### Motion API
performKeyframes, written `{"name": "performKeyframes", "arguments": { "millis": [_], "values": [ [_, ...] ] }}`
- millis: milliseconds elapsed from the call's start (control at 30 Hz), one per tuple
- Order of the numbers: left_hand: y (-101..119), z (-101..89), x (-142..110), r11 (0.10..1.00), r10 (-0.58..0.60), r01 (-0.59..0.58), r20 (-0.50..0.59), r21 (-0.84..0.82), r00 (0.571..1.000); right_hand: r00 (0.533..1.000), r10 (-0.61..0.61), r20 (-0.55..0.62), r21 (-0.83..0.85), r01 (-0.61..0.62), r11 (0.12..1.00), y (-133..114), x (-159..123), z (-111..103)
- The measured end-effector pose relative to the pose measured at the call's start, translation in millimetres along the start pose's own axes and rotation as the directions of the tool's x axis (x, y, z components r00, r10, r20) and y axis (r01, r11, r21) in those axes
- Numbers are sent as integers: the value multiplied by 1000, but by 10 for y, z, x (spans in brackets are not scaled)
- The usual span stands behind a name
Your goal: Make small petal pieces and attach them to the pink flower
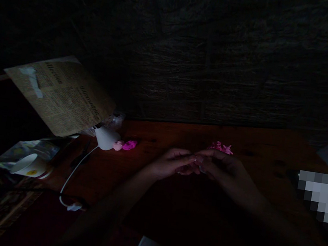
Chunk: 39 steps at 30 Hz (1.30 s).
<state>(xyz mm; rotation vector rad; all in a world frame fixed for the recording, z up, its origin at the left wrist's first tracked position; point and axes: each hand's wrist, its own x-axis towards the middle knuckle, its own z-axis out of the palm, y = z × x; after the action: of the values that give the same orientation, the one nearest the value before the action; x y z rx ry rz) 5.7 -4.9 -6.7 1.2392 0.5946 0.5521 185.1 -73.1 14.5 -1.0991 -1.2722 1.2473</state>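
The scene is very dark. My left hand and my right hand meet fingertip to fingertip over the wooden table. Both have their fingers pinched together around something small that I cannot make out. Just behind my right hand lies a bunch of pink crumpled pieces. More pink and pale lumps lie to the left, beside a white cone-shaped object.
A white cable runs from the white cone-shaped object toward the table's front left. A newspaper sheet leans at the back left. A white paper cup lies on its side at the left. A dark rough wall rises behind the table.
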Motion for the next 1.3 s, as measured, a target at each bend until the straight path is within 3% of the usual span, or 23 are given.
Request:
{"name": "performKeyframes", "arguments": {
  "millis": [533,867,1300],
  "values": [
    [12,33,4,1000,20,-21,-45,-21,999,1000,18,-9,-24,-19,1000,-20,-6,10],
    [-31,0,19,997,-38,31,-90,-77,995,999,-10,-30,-52,9,999,3,-10,-5],
    [0,23,12,998,-23,19,-79,-54,997,1000,-23,-15,-50,22,999,-2,-21,-9]
  ]
}}
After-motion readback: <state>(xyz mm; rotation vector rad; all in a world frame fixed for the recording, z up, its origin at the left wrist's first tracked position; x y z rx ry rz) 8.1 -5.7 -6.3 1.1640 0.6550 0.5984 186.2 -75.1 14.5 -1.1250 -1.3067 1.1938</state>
